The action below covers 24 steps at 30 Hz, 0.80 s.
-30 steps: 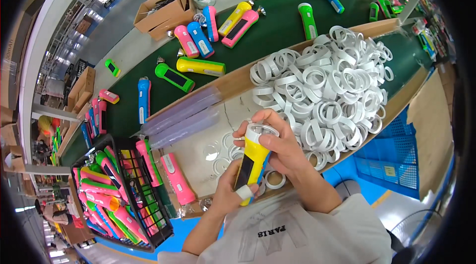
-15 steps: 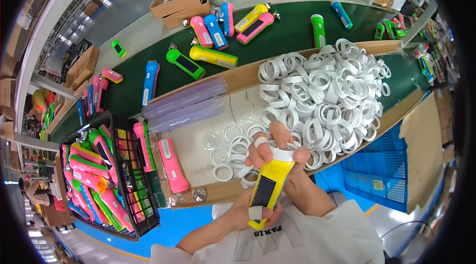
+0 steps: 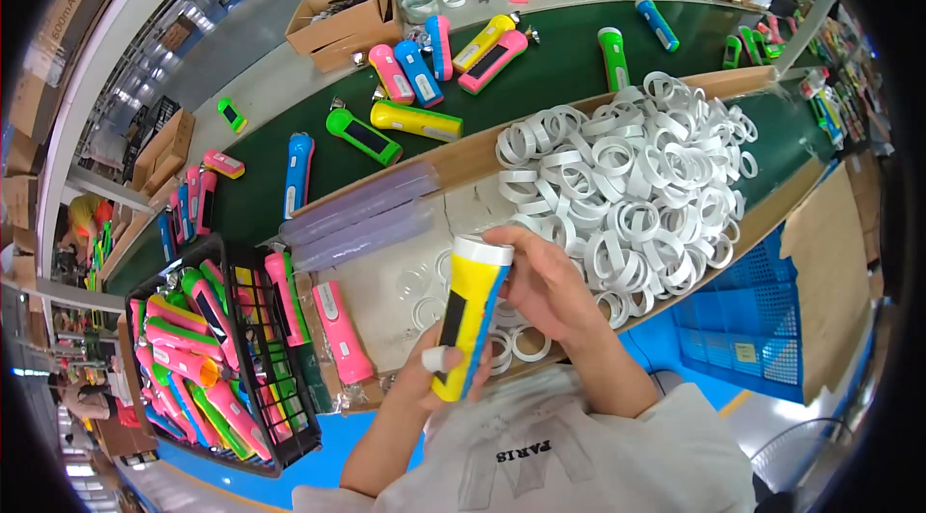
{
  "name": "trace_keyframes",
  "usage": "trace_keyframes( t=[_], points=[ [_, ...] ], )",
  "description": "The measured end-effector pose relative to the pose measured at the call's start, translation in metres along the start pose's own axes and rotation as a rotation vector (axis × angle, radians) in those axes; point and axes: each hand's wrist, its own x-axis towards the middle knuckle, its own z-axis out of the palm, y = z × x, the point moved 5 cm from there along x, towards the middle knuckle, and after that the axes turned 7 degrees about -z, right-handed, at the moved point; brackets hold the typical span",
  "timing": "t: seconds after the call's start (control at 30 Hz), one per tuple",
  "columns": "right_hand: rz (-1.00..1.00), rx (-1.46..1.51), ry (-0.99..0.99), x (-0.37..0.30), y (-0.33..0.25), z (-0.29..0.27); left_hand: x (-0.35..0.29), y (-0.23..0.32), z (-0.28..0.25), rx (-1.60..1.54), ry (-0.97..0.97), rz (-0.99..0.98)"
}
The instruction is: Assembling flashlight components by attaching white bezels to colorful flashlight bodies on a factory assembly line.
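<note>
A yellow and blue flashlight point(image 3: 473, 306) with a dark panel on its side stands tilted in front of my chest. My left hand point(image 3: 417, 380) is closed round its lower end, and a white wrap shows on one finger. Around the wide head sits a white ring point(image 3: 482, 251). My right hand point(image 3: 550, 286) grips the head from the right, its fingertips at the ring. Just beyond lies a large heap of white rings point(image 3: 627, 195) in a shallow cardboard tray point(image 3: 463, 204). A pink flashlight point(image 3: 341, 332) rests at the tray's left end.
A black basket point(image 3: 253, 359) full of colourful flashlights stands at the left. More flashlights, such as a yellow one point(image 3: 417, 121), lie on the green belt point(image 3: 260, 166) behind the tray. An open carton point(image 3: 345, 23) stands farther back. A blue crate point(image 3: 743, 320) is at the right.
The flashlight has moved up and left and stands more upright, its blue side now showing. My right hand has shifted from both sides of the ring to the right of the head.
</note>
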Motion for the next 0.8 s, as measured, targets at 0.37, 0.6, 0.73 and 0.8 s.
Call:
trace_keyframes(
  t=[0.37, 0.6, 0.73, 0.8],
  points=[
    [-0.076, -0.138, 0.005, 0.009, -0.009, -0.002, 0.01, 0.009, 0.014, 1.206, 0.644, 0.216],
    [-0.091, 0.112, -0.035, 0.008, 0.0, -0.005, 0.009, -0.019, 0.029, 0.461, 0.29, -0.103],
    [-0.102, 0.264, -0.072, 0.012, 0.01, 0.0, 0.006, -0.023, 0.035, 0.211, 0.101, -0.094],
    [-0.143, 0.017, 0.002, 0.01, 0.004, -0.003, 0.007, -0.005, 0.022, 0.818, 0.342, 0.121]
  ],
)
